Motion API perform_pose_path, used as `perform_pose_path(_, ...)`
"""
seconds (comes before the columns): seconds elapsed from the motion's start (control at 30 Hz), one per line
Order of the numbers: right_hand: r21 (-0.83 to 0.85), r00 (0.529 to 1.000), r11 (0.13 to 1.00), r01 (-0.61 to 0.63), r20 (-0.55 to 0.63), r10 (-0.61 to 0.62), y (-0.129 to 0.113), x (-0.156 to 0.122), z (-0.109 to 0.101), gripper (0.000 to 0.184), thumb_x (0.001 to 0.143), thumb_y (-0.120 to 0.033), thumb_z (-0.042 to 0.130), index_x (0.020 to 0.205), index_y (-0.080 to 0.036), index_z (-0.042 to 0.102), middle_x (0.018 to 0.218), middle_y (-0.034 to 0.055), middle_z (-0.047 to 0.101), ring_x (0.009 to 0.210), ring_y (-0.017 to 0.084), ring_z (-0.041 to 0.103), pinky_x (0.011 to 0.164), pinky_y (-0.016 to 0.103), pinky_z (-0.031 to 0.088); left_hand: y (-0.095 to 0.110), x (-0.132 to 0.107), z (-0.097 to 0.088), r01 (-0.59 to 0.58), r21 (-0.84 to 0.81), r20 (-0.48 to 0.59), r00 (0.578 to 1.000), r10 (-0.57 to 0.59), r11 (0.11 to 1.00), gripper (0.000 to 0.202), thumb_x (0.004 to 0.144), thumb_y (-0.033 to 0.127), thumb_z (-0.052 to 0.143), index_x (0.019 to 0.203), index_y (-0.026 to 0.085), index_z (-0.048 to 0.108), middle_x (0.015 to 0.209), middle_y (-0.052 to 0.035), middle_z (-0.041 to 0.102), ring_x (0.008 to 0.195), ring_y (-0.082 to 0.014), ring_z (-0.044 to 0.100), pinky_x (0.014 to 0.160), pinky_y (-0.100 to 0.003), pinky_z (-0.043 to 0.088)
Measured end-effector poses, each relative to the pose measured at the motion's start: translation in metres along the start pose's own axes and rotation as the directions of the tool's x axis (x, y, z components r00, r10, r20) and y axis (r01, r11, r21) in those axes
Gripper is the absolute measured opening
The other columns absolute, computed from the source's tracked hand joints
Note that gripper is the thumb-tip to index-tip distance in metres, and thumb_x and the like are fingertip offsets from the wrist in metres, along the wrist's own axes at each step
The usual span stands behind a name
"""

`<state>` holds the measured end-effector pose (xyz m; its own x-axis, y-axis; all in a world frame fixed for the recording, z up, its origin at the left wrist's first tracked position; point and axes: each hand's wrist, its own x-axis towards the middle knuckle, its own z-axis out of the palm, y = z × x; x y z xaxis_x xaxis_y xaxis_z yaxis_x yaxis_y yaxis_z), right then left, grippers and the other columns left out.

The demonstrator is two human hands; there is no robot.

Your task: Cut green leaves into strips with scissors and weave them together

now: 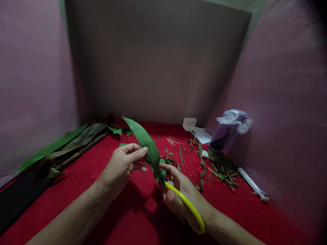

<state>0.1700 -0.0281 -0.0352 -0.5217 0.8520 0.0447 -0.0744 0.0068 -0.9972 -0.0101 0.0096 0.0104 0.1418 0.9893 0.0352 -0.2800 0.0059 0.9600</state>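
A long green leaf (146,139) with a pointed tip is pinched between the thumb and fingers of my left hand (125,162), its tip leaning up and to the left. My right hand (182,190) is closed around scissors (187,204) with a yellow handle. Their dark blades lie against the lower part of the leaf, and part of the blades is hidden behind it. The index finger of my right hand reaches toward the leaf's lower edge. Small green leaf pieces lie on the red cloth behind my hands.
Long leaves (56,149), green and dried, lie at the left beside a black object (20,200). Toothpicks (173,140), white paper (201,135) and leaf scraps (222,166) are at the right. A syringe (251,182) and a purple container (222,136) topped with clear plastic stand near the pink wall.
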Motion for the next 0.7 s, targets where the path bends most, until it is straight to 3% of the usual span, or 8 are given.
perform_pose_path(0.2, 0.005, 1.0, 1.0, 0.0, -0.008, 0.0, 0.0009, -0.0012, -0.0013, 0.087, 0.066, -0.061, 0.063, 0.129, -0.015, 0.026, 0.051, -0.0093, 0.041, 0.036, 0.004, 0.034, 0.034, 0.015, 0.025, 0.0004, 0.0013, 0.0007, -0.031, -0.015, -0.035, 0.999, 0.03, 0.999, 0.015, 0.07, 0.028, 0.067, 0.074, 0.015, 0.062, 0.068, -0.0022, 0.064, 0.054, -0.0116, 0.057, 0.045, -0.022, 0.047)
perform_pose_path(0.4, 0.041, 1.0, 0.999, 0.007, 0.021, -0.008, 0.0014, -0.0009, -0.0009, 0.081, 0.065, -0.062, 0.063, 0.126, -0.017, 0.031, 0.05, -0.01, 0.039, 0.035, 0.003, 0.032, 0.032, 0.014, 0.024, 0.0024, 0.0031, -0.0026, -0.061, -0.005, -0.086, 0.994, 0.06, 0.998, 0.015, 0.066, 0.026, 0.069, 0.071, 0.012, 0.065, 0.068, -0.0043, 0.067, 0.053, -0.0121, 0.058, 0.045, -0.022, 0.048)
perform_pose_path(0.57, 0.029, 0.999, 0.999, -0.038, 0.008, 0.037, 0.0007, -0.0009, -0.001, 0.084, 0.064, -0.06, 0.065, 0.126, -0.016, 0.029, 0.05, -0.0101, 0.041, 0.034, 0.003, 0.033, 0.032, 0.014, 0.025, 0.005, 0.0034, -0.0048, -0.04, 0.037, -0.055, 0.998, 0.042, 0.999, 0.017, 0.066, 0.027, 0.07, 0.075, 0.013, 0.066, 0.071, -0.0051, 0.067, 0.063, -0.016, 0.062, 0.046, -0.023, 0.049)
perform_pose_path(0.7, -0.003, 0.999, 0.999, -0.038, -0.004, 0.038, 0.0031, -0.0009, -0.0025, 0.084, 0.065, -0.059, 0.066, 0.127, -0.018, 0.028, 0.052, -0.01, 0.041, 0.035, 0.003, 0.033, 0.033, 0.014, 0.024, 0.0074, 0.0032, -0.0042, -0.019, 0.023, -0.044, 0.999, 0.02, 1.0, 0.019, 0.07, 0.031, 0.066, 0.074, 0.012, 0.067, 0.072, -0.0064, 0.069, 0.06, -0.015, 0.061, 0.044, -0.022, 0.048)
